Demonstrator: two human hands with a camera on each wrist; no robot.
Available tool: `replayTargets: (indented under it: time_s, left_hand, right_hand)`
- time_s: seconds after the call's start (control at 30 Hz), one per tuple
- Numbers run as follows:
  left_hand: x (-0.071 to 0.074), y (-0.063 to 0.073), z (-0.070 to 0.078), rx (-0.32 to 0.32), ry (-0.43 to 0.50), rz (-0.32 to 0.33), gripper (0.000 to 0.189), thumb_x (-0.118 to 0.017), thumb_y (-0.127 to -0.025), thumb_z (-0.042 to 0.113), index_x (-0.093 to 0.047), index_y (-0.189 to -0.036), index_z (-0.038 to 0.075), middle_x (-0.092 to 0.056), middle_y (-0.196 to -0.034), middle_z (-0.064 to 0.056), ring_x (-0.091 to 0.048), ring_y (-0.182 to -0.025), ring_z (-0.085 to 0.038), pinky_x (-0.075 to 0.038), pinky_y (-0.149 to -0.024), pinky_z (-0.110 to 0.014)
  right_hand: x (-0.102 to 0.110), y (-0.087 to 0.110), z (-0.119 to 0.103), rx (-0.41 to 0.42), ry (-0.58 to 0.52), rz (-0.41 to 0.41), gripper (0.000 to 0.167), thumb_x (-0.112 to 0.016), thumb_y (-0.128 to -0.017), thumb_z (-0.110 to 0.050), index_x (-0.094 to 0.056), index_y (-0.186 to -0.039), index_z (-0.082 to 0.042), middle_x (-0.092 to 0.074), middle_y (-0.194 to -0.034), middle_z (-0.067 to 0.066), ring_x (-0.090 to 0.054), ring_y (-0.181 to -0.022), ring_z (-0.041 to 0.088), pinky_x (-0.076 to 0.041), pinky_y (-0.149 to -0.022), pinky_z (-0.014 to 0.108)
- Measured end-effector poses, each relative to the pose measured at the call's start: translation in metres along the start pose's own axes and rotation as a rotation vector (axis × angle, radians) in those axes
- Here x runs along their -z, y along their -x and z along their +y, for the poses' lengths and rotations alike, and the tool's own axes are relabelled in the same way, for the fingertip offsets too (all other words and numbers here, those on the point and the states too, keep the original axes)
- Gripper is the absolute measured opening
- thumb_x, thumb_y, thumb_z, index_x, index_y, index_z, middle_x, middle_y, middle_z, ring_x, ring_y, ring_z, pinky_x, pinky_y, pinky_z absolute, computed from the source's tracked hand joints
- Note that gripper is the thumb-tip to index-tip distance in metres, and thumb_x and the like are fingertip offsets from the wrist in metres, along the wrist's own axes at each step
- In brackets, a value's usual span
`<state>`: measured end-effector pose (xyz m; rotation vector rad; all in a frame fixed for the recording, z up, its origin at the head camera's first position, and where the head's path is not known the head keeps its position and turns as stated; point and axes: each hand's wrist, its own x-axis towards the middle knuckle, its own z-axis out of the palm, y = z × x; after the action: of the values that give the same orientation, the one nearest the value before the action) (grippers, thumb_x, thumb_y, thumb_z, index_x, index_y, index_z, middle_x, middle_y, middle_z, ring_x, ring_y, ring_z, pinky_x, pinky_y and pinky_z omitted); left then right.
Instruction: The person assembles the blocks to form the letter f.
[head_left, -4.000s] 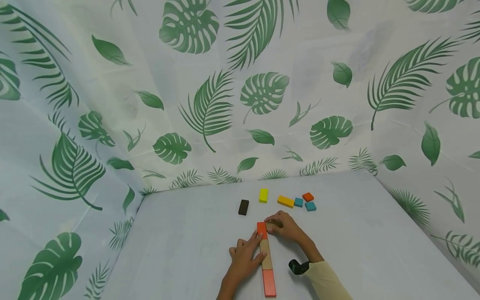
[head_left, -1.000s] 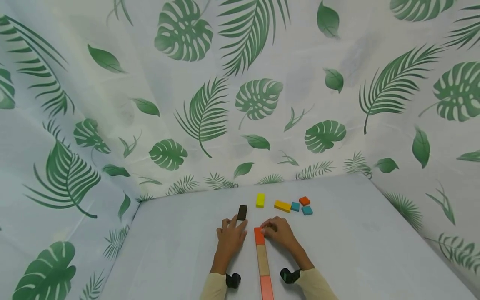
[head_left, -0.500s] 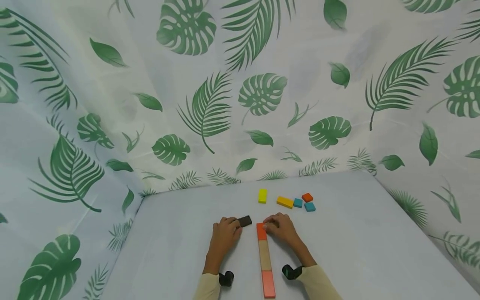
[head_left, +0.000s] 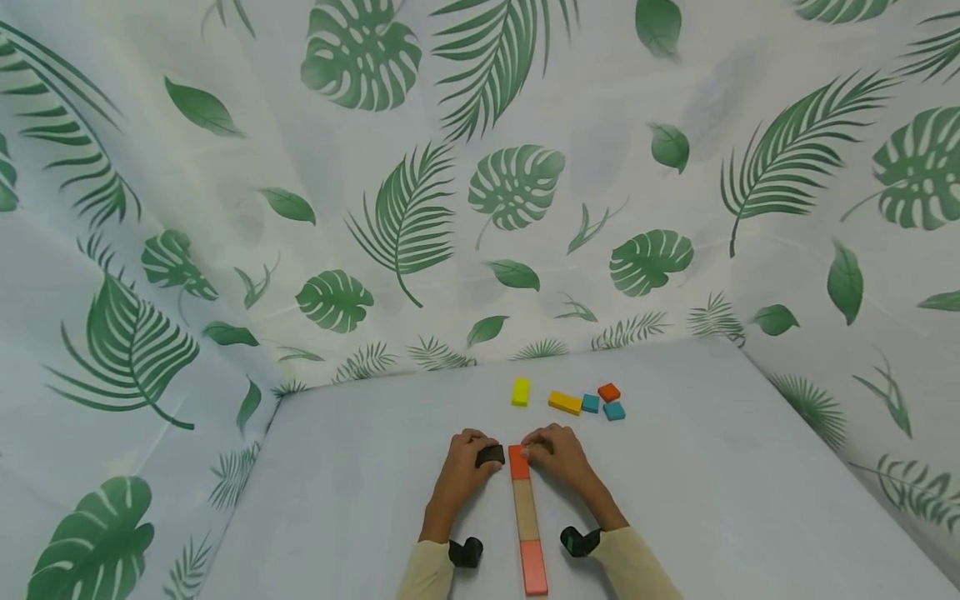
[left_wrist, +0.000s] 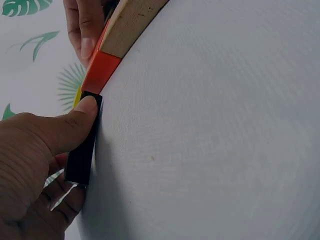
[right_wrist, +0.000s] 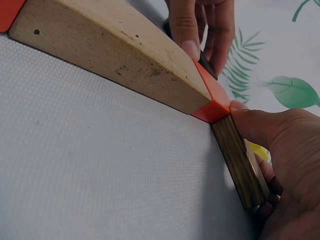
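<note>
A row of blocks runs toward me in the head view: a red-orange block (head_left: 518, 461) at the far end, a tan wooden block (head_left: 527, 510), then a coral block (head_left: 533, 567). My left hand (head_left: 459, 475) grips a black block (head_left: 491, 454) just left of the red-orange one, thumb on its near side (left_wrist: 82, 155). Whether those two touch I cannot tell. On the other side, my right hand (head_left: 566, 462) holds a brown wood-grain block (right_wrist: 241, 167), mostly hidden from the head view. That block's end meets the red-orange block, and my thumb is at this corner.
Farther back on the white tabletop (head_left: 360, 483) lie a yellow block (head_left: 521, 392), an orange-yellow block (head_left: 566, 402), two small blue blocks (head_left: 614, 411) and a small red block (head_left: 609, 392). Leaf-printed cloth (head_left: 420, 250) rises behind and at both sides.
My left hand has left the row, taken the black block from farther back, turned it crosswise and brought it toward the red-orange block. My right hand has stayed at the row's far end.
</note>
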<state>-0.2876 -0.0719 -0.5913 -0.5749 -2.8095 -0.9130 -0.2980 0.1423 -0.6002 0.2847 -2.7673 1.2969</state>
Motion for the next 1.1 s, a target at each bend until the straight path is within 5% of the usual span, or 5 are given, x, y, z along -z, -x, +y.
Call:
replayTargets:
  time_s: [0.33,0.77,1.1]
  left_hand:
    - [-0.0034,-0.0098,0.0005,0.048,0.124,-0.06,0.03,-0.075,-0.086,0.026,-0.071,-0.114,0.014,-0.052,-0.116,-0.012,-0.046,-0.108,-0.027,-0.04,-0.09,-0.045]
    - [-0.0095,-0.0101,-0.0014,0.007,0.137,-0.021,0.031,-0.074,-0.086,0.028,-0.072,-0.113,0.013,-0.051,-0.114,-0.012,-0.045,-0.108,-0.028,-0.038,-0.09,-0.045]
    - [-0.008,-0.0055,0.0032,0.048,0.142,-0.052,0.03,-0.074,-0.087,0.027,-0.071,-0.114,0.016,-0.051,-0.116,-0.011,-0.045,-0.111,-0.03,-0.038,-0.093,-0.049]
  right_hand:
    - [0.0017,-0.0047,0.0008,-0.025,0.012,-0.009,0.009,-0.075,-0.086,-0.023,-0.076,-0.094,-0.017,-0.062,-0.083,-0.004,-0.046,-0.082,0.013,-0.036,-0.075,0.03]
    - [0.0026,-0.0032,-0.0027,-0.024,0.015,-0.009,0.01,-0.074,-0.087,-0.024,-0.075,-0.094,-0.017,-0.061,-0.086,-0.002,-0.046,-0.084,0.015,-0.034,-0.076,0.031]
    - [0.0007,-0.0013,-0.0022,-0.024,-0.003,-0.013,0.01,-0.074,-0.087,-0.024,-0.076,-0.094,-0.017,-0.063,-0.086,-0.003,-0.048,-0.084,0.013,-0.038,-0.078,0.032]
